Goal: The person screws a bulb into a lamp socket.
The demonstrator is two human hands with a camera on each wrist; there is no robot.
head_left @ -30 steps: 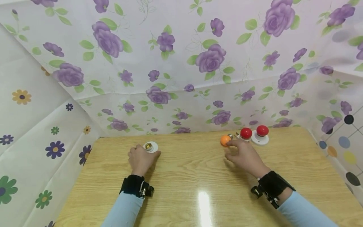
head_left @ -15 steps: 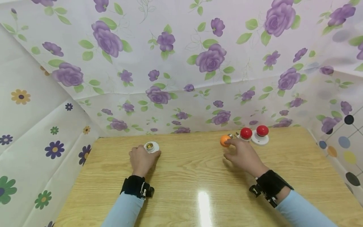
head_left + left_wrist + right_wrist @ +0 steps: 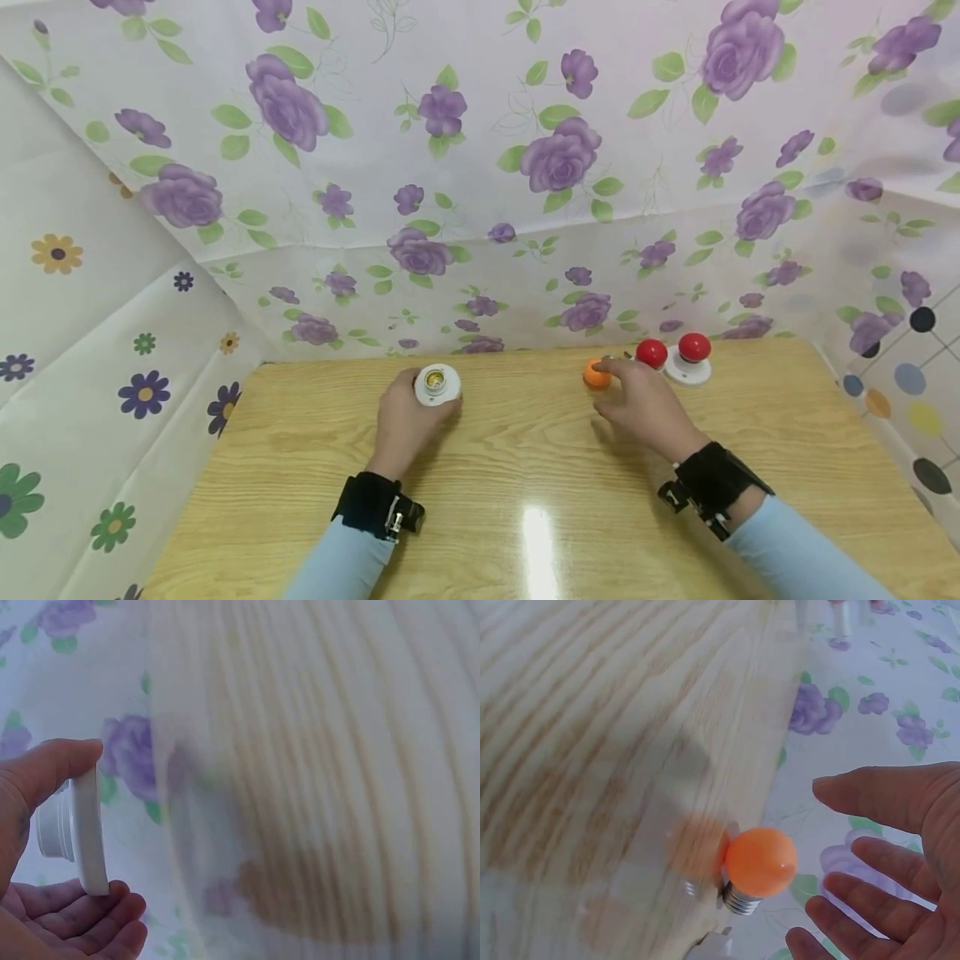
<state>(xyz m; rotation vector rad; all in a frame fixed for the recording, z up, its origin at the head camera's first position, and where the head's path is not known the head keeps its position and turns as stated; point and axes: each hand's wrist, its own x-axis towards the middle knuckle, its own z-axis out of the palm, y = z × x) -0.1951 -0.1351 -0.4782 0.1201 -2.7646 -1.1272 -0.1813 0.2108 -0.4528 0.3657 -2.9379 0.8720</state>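
Observation:
A round white lamp holder point(image 3: 447, 396) with a brass-coloured screw socket faces up toward the head camera. My left hand point(image 3: 403, 427) pinches its rim between thumb and fingers; in the left wrist view the holder point(image 3: 90, 832) appears edge-on, clear of the table. On the right, a small orange light bulb point(image 3: 596, 377) with a silver screw cap lies on its side near the table's back edge. My right hand point(image 3: 648, 412) reaches over it. The right wrist view shows the thumb and fingers spread, with a gap between them and the bulb point(image 3: 763, 861).
Right of the orange bulb, two red bulbs stand close together: one red bulb point(image 3: 652, 353) partly behind my right hand, another red bulb point(image 3: 694, 347) in a white base point(image 3: 690, 374). A flowered sheet point(image 3: 480, 275) hangs behind the wooden table point(image 3: 495, 467).
My left hand has moved right with the lamp holder and raised it off the table. The right hand has barely shifted by the orange bulb, which stays in place.

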